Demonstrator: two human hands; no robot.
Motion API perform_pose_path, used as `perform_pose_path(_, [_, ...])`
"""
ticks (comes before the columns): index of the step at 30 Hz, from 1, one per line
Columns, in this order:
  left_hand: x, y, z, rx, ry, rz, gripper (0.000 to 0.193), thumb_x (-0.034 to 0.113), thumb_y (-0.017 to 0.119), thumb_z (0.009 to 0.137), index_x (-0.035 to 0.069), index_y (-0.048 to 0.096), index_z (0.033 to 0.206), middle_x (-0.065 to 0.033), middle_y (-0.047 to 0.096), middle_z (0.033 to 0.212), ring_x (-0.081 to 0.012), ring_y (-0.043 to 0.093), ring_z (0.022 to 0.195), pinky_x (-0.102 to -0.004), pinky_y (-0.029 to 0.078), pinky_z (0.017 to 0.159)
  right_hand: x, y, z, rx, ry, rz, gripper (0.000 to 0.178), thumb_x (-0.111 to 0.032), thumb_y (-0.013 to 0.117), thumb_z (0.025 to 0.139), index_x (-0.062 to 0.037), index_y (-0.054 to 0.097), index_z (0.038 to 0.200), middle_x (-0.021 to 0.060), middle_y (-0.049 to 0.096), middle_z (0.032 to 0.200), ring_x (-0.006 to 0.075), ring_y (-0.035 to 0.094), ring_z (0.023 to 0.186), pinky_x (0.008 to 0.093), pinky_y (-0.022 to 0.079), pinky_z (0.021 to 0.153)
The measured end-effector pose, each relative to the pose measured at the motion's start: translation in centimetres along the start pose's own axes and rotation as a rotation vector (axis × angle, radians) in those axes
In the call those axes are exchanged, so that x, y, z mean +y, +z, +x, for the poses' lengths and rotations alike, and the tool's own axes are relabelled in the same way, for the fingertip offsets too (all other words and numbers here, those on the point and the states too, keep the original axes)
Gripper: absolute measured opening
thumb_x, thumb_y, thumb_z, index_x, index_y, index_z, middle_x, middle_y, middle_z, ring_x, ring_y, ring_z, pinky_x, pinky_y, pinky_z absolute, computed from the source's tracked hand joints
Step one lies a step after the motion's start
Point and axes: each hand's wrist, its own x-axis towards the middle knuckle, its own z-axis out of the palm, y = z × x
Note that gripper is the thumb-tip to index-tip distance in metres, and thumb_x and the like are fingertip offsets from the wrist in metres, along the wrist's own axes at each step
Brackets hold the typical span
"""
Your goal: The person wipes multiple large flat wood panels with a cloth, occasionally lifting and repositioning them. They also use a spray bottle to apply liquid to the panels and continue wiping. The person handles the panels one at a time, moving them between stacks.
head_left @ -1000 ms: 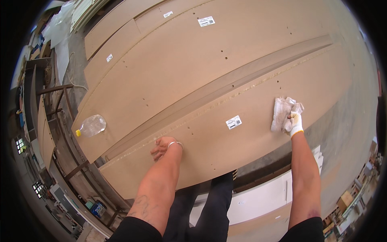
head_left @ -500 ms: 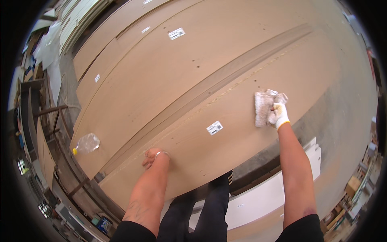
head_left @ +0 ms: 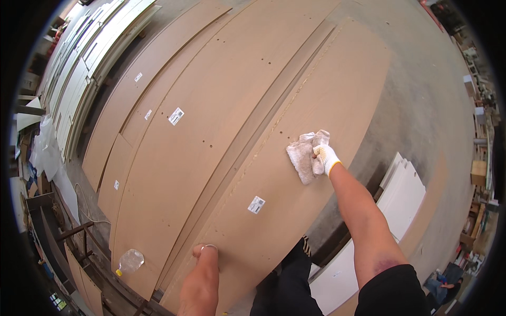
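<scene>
My right hand (head_left: 326, 158), in a white knit glove with a yellow cuff, grips a fluffy, stained whitish cloth (head_left: 301, 160). The cloth lies against the face of a long brown panel (head_left: 295, 203). This panel has a chipped long edge, a few small holes and a white label (head_left: 256, 205). My left hand (head_left: 198, 250) is bare, with a bracelet at the wrist. It is closed at the panel's left long edge, fingers curled and partly hidden by the wrist.
More brown panels (head_left: 184, 152) lie overlapped to the left. On their near end rests a clear plastic bottle (head_left: 130, 261) with a yellow cap. White boards (head_left: 79, 100) are stacked at the far left, and white panels (head_left: 400, 195) at the right. A person (head_left: 443, 287) is at the lower right.
The view has turned and shifted, so the panels stand steeper and the bottle sits lower. My right hand and cloth now appear nearer the panel's middle; my left hand stays at its edge.
</scene>
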Motion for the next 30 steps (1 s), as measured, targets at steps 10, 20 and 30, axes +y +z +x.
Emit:
perform_pose_path(10, [-1.3, -0.2, 2.2, 0.208, -0.052, -0.194, 0.027, 0.049, 0.086, 0.074, 0.03, 0.069, 0.083, 0.0168, 0.06, 0.077, -0.0023, 0.054, 0.071, -0.025, 0.041, 0.06, -1.8, 0.1, -3.1, 0.011, 0.068, -0.018, 0.011, -0.005, 0.062, 0.061, -0.0049, 0.053, 0.068, 0.0138, 0.053, 0.071, 0.0331, 0.052, 0.067, 0.0445, 0.047, 0.063])
perform_pose_path(20, [0.9, -0.8, 7.4, 0.166, -0.08, -0.292, 0.015, 0.036, 0.082, 0.077, 0.031, 0.07, 0.085, 0.0173, 0.062, 0.079, -0.0014, 0.055, 0.072, -0.0256, 0.041, 0.06, -2.3, 0.6, -4.3, 0.124, 0.139, -0.079, 0.018, -0.007, 0.062, 0.059, -0.0061, 0.05, 0.073, 0.016, 0.053, 0.078, 0.0376, 0.05, 0.069, 0.0498, 0.048, 0.065])
perform_pose_path(30, [1.3, -1.1, 7.8, 0.167, -0.1, -0.314, 0.012, 0.022, 0.077, 0.081, 0.031, 0.071, 0.087, 0.0178, 0.064, 0.081, -0.0005, 0.056, 0.073, -0.0263, 0.041, 0.061, -0.9, -1.1, -1.5, 0.076, 0.166, -0.092, 0.027, -0.004, 0.062, 0.061, -0.0062, 0.054, 0.087, 0.0152, 0.053, 0.083, 0.0373, 0.052, 0.074, 0.0508, 0.049, 0.068])
